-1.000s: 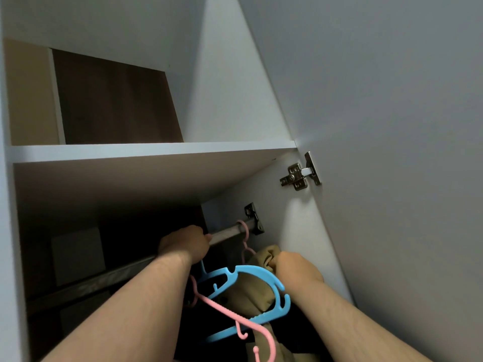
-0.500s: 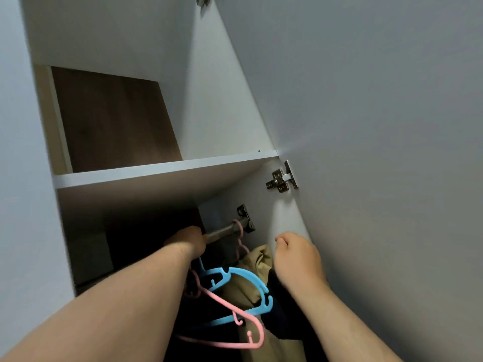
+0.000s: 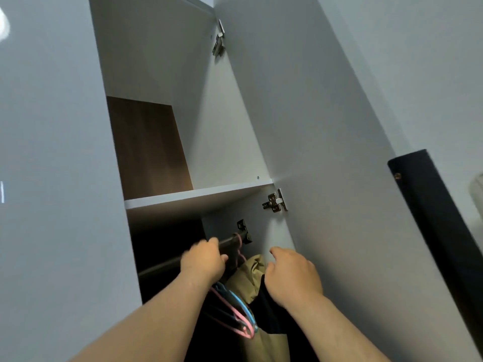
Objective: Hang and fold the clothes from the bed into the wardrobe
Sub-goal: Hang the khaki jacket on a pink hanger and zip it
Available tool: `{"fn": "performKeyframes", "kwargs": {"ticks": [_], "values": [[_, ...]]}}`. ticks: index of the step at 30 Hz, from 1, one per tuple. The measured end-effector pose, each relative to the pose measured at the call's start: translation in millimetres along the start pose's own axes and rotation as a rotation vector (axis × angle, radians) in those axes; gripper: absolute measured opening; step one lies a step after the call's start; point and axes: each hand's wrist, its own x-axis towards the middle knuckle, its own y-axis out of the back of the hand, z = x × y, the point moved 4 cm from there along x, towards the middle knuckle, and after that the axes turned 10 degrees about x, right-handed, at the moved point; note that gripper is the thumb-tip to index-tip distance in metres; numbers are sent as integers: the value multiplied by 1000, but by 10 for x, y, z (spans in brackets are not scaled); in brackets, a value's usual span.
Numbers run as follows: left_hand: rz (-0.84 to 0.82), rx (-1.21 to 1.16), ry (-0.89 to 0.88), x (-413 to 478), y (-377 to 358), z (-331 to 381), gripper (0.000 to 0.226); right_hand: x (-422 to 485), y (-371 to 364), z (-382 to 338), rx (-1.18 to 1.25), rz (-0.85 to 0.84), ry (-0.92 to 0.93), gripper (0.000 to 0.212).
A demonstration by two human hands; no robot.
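Inside the wardrobe (image 3: 230,131) a dark rail (image 3: 230,241) runs under the shelf (image 3: 198,196). My left hand (image 3: 202,262) is at the rail with curled fingers, seemingly around the hook of the blue hanger (image 3: 241,305); the hook itself is hidden. A pink hanger (image 3: 244,327) dangles beside the blue one below my wrist. A khaki garment (image 3: 248,276) hangs at the rail's right end from another pink hook (image 3: 238,240). My right hand (image 3: 292,278) rests with relaxed fingers on a dark garment (image 3: 266,312) beside the khaki one.
The open right door (image 3: 339,152) stands close beside my right arm, with hinges (image 3: 274,203) on its inner edge. The left panel (image 3: 52,178) hems in my left arm. A brown back board (image 3: 149,145) shows above the shelf. A dark strip (image 3: 439,226) crosses the far right.
The view has tipped upward and pulled back. My right hand let go of the khaki garment and opened. My left hand shifted right along the rail with the hangers.
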Motion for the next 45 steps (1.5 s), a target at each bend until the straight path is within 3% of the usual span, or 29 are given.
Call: {"fn": "performKeyframes", "kwargs": {"ticks": [4, 13, 18, 21, 24, 29, 37, 42, 45], "values": [[-34, -95, -70, -605, 158, 45, 41, -299, 127, -36, -4, -47, 21, 35], [95, -188, -134, -1642, 278, -31, 49, -918, 216, 50, -200, -129, 126, 44], [164, -438, -128, -1764, 92, 156, 44, -977, 146, 223, -196, -112, 88, 44], [256, -659, -50, -1662, -63, 232, 52, -917, 75, 410, -178, -29, 54, 49], [285, -733, -87, -1477, -314, 368, 54, -805, -96, 564, -173, 8, 62, 53], [127, -803, -191, -1078, -738, 422, 65, -468, -207, 663, -286, 59, 50, 54], [-160, -843, -308, -938, -743, 722, 89, -429, -18, 535, -368, -102, -156, 59], [-176, -907, -405, -974, -359, 710, 74, -690, 368, 226, -393, -157, -251, 61], [-287, -883, -496, -1070, -153, 651, 69, -944, 679, -11, -436, -135, -324, 57]]}}
